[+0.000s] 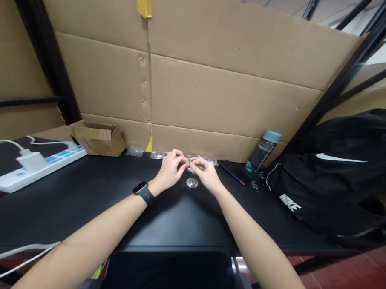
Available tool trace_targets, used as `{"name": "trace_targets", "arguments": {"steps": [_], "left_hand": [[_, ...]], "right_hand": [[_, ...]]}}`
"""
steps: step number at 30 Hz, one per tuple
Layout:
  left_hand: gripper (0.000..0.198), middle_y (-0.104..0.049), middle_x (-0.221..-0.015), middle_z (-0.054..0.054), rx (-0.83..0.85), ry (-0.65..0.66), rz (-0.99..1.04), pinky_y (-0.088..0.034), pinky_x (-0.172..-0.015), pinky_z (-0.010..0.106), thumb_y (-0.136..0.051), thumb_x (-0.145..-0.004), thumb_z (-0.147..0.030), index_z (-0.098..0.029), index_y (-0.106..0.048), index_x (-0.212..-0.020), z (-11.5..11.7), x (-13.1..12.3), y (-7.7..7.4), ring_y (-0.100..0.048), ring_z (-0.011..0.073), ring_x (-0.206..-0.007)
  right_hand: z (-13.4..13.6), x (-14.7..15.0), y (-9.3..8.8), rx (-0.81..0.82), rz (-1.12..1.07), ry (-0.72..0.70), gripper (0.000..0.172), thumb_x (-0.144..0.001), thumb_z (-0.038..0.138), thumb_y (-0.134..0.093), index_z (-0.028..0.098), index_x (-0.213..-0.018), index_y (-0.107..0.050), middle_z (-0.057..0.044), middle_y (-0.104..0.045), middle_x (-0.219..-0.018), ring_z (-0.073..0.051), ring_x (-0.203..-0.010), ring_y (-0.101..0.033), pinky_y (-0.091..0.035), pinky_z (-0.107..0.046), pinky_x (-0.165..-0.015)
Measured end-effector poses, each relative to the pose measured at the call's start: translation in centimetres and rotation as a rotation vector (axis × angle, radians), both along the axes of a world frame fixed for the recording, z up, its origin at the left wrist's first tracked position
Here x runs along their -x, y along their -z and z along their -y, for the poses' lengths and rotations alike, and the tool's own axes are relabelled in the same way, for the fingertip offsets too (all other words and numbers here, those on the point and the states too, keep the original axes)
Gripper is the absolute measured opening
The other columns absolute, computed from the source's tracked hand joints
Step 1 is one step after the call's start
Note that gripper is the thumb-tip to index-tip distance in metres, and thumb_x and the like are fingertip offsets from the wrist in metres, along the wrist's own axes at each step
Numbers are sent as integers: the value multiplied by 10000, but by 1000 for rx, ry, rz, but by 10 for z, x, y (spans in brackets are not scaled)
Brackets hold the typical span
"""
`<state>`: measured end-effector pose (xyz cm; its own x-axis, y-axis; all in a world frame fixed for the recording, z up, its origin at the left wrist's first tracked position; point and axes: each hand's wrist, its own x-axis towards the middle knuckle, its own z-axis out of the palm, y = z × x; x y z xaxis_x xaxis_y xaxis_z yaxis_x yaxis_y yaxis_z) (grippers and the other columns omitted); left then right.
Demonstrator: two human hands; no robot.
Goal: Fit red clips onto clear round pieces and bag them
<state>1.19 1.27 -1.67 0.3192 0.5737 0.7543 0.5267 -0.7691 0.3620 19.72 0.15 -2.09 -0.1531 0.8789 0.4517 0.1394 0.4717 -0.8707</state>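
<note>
At the middle of the black table, my left hand (172,167) and my right hand (207,170) meet with fingertips pinched together. Between them is a small shiny silver-and-red piece (189,165), mostly covered by the fingers, so its kind does not show. Just below the hands lies a round silver disc (192,183) with a raised reddish centre, touched by neither hand. Beyond the fingers, several small clear plastic packets line the cardboard wall, among them a packet with red in it (158,155) and a plain clear packet (135,151). A dark watch (143,192) is on my left wrist.
On the left are a white power strip (37,169) with cables and an open cardboard box (98,139). To the right are a blue pen (232,173), a small keyring (255,187), a blue-capped bottle (263,152) and a black backpack (334,168). Cardboard (210,92) walls the back.
</note>
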Motion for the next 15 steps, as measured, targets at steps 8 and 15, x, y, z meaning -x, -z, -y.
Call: {"name": "trace_targets", "arguments": {"steps": [8, 15], "left_hand": [[114, -581, -1106, 73, -15, -4, -94, -369, -971, 417, -535, -953, -235, -210, -646, -963, -1, 3, 0, -540, 240, -1073], [123, -585, -1109, 74, 28, 49, -88, -381, -993, 427, -545, -957, -272, -217, -654, -975, -2, 2, 1, -545, 243, -1094]], "right_hand": [[3, -4, -4, -155, 205, 98, 187, -851, 370, -671, 203, -786, -724, -89, -644, -1085, -222, -1068, -613, -532, -289, -762], [4, -4, -5, -190, 308, 100, 151, -859, 284, -624, 202, -759, -702, -63, -654, -1025, -193, -952, -634, -504, -280, -725]]}}
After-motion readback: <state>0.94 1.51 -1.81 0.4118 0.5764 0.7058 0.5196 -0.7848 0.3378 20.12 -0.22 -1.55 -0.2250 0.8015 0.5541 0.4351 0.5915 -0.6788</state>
